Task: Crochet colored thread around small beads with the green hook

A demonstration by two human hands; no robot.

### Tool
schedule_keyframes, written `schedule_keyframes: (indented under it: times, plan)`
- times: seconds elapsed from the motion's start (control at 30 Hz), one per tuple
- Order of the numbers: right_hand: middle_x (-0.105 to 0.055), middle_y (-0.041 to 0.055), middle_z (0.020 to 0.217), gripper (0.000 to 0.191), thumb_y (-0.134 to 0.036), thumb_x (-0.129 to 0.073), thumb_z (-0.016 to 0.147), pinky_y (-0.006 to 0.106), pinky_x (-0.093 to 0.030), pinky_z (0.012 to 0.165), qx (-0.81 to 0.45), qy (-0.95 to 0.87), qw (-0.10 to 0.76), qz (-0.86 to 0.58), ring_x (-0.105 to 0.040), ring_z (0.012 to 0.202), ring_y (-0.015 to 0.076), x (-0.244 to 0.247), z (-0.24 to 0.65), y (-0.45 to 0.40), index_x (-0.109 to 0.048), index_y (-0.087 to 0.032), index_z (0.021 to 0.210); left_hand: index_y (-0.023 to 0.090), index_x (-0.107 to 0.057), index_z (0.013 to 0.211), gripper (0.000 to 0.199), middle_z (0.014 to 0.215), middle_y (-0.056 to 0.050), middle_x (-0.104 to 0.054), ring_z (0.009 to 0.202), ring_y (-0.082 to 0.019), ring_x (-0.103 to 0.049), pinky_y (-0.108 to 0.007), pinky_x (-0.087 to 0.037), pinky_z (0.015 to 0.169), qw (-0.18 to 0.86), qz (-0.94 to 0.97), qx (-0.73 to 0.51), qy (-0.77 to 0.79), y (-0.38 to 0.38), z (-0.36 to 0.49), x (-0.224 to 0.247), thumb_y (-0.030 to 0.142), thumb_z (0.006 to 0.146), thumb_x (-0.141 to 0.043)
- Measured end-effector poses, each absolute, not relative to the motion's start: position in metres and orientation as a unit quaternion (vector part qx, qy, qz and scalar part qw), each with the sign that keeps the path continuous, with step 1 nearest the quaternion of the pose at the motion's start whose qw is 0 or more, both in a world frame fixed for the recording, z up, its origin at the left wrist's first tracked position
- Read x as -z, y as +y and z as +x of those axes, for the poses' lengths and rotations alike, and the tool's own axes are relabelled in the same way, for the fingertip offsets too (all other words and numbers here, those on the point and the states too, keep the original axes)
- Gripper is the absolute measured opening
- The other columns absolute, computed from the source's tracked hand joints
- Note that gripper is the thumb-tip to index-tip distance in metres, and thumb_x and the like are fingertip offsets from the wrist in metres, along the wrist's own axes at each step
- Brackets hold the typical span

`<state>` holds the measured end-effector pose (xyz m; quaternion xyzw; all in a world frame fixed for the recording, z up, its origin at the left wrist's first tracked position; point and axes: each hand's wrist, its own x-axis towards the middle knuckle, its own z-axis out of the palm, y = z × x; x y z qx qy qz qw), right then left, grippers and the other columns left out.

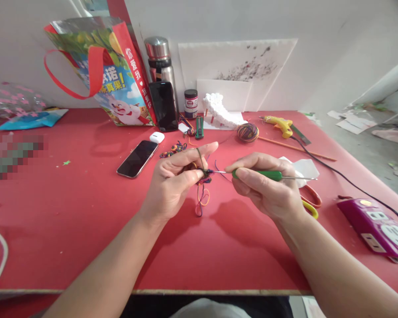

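Observation:
Between thumb and fingers, my left hand [172, 183] pinches a small multicoloured crochet piece [206, 177]. A dark strand of yarn runs over its raised index finger, and loose yarn ends [200, 205] dangle below the piece. My right hand [268, 183] is closed around the green handle of a crochet hook [265, 175]. The hook's metal shaft points left, its tip at the edge of the crochet piece; whether it is inside a stitch I cannot tell. Behind the hands sits a ball of variegated yarn [248, 132].
On the red table [96, 247] lie a phone [137, 159], a white earbud case [157, 138], a yellow glue gun [280, 126], scissors [309, 207] and a purple box [374, 227]. A gift bag [119, 92], a steel flask [159, 55] and an upright phone [164, 106] stand behind.

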<state>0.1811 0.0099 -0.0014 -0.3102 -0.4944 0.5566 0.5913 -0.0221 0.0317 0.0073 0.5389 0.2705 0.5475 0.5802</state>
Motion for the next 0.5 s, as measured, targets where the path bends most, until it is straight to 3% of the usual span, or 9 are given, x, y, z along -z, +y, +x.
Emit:
schedule_keyframes:
  times: [0.23, 0.37, 0.5]
  plan:
    - [-0.048, -0.0052, 0.049, 0.015, -0.029, -0.091, 0.077, 0.022, -0.021, 0.042, -0.636, -0.412, 0.566, -0.324, -0.033, 0.041, 0.0056, -0.0048, 0.1768, 0.0144, -0.082, -0.018, 0.073, 0.038, -0.087, 0.124, 0.047, 0.09, -0.003, -0.067, 0.075, -0.012, -0.052, -0.026, -0.044, 0.066, 0.489, 0.637, -0.527, 0.278, 0.028, -0.0306, -0.0053, 0.01, 0.091, -0.07]
    - [-0.05, -0.0049, 0.05, 0.012, -0.028, -0.09, 0.081, 0.021, -0.021, 0.042, -0.649, -0.411, 0.568, -0.296, -0.031, 0.041, 0.0045, -0.0032, 0.1758, 0.0137, -0.085, -0.019, 0.076, 0.038, -0.089, 0.12, 0.046, 0.086, -0.002, -0.068, 0.076, -0.012, -0.053, -0.025, -0.046, 0.069, 0.526, 0.601, -0.539, 0.269, 0.0295, -0.0286, -0.0054, 0.01, 0.089, -0.071]
    - [-0.057, -0.003, 0.058, 0.005, -0.025, -0.085, 0.091, 0.022, -0.028, 0.042, -0.591, -0.481, 0.587, -0.275, -0.041, 0.045, 0.0067, 0.0023, 0.1758, 0.0098, -0.088, -0.022, 0.092, 0.034, -0.092, 0.11, 0.043, 0.078, -0.001, -0.066, 0.072, -0.01, -0.051, -0.022, -0.045, 0.066, 0.588, 0.515, -0.559, 0.276, 0.0307, -0.0232, -0.0089, 0.01, 0.08, -0.073]
